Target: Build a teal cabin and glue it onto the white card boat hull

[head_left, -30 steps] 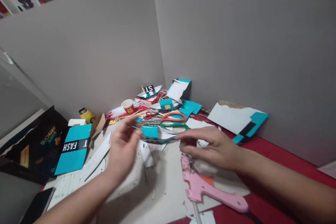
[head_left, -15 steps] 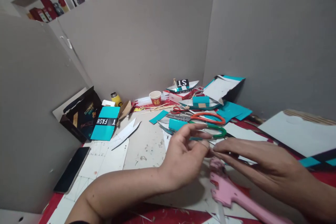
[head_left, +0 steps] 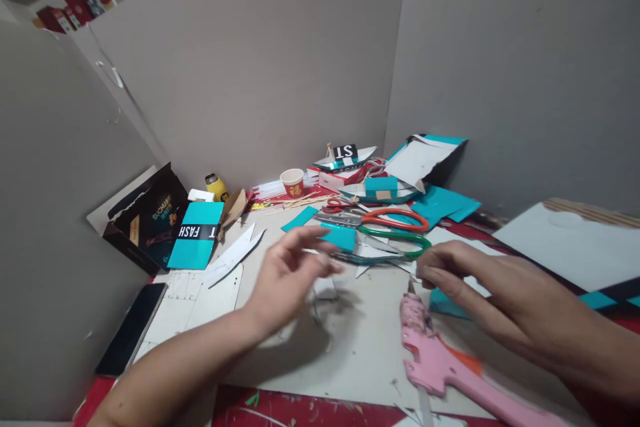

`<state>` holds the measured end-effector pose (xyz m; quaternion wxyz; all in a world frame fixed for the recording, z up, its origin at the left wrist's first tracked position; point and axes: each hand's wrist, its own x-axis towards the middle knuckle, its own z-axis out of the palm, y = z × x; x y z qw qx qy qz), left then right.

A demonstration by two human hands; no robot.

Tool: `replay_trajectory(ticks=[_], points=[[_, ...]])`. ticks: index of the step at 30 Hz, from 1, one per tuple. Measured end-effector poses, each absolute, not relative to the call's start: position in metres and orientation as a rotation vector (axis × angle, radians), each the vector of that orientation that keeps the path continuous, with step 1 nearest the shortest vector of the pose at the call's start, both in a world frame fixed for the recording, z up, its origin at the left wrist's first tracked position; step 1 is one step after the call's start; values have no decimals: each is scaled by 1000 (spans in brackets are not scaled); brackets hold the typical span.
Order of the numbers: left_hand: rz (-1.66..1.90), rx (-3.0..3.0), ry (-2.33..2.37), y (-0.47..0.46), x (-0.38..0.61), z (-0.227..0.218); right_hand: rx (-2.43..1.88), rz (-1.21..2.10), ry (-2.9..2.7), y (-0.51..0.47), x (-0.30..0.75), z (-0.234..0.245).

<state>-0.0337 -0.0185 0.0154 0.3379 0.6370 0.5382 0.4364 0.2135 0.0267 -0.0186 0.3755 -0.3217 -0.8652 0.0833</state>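
My left hand (head_left: 290,273) hovers over the white work board (head_left: 360,347), fingers spread and blurred by motion, with nothing in it. Just past its fingertips lies a teal card piece (head_left: 341,237) on a small paper boat shape (head_left: 373,253). My right hand (head_left: 480,287) reaches in from the right, fingers curled down near the nozzle of a pink glue gun (head_left: 440,363); I cannot make out anything in its grip. A teal scrap (head_left: 443,303) lies under it.
Orange-handled scissors (head_left: 395,219) and green-handled scissors (head_left: 400,241) lie behind the hands. Paper boats (head_left: 345,159), a paper cup (head_left: 293,181), a yellow bottle (head_left: 217,187), a teal FASH box (head_left: 196,233), a black box (head_left: 145,217), a phone (head_left: 131,327) and grey partition walls surround the board.
My left hand has moved left, away from the right hand, and opened. The right hand has curled its fingers and stays by the glue gun's tip.
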Motion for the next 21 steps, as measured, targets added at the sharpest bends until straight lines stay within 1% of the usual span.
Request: replay_trajectory(ticks=[1, 5, 9, 12, 15, 17, 19, 21], points=[[1019, 1945, 1739, -14, -55, 14, -796, 188, -2235, 28, 215, -17], [759, 2062, 2294, 13, -149, 3, -666, 115, -2257, 30, 214, -14], [368, 2040, 2622, 35, -209, -12, -648, 139, -2264, 30, 209, -19], [199, 2017, 2732, 46, -223, -22, -633, 177, -2274, 30, 207, -23], [171, 2004, 2785, 52, -226, -27, -625, 168, -2284, 31, 207, -25], [232, 1998, 2811, 51, -227, -24, -632, 151, -2296, 32, 207, -25], [363, 1983, 2841, 46, -231, -17, -635, 134, -2304, 33, 208, -24], [570, 1954, 2873, 38, -239, -4, -636, 117, -2313, 33, 209, -24]])
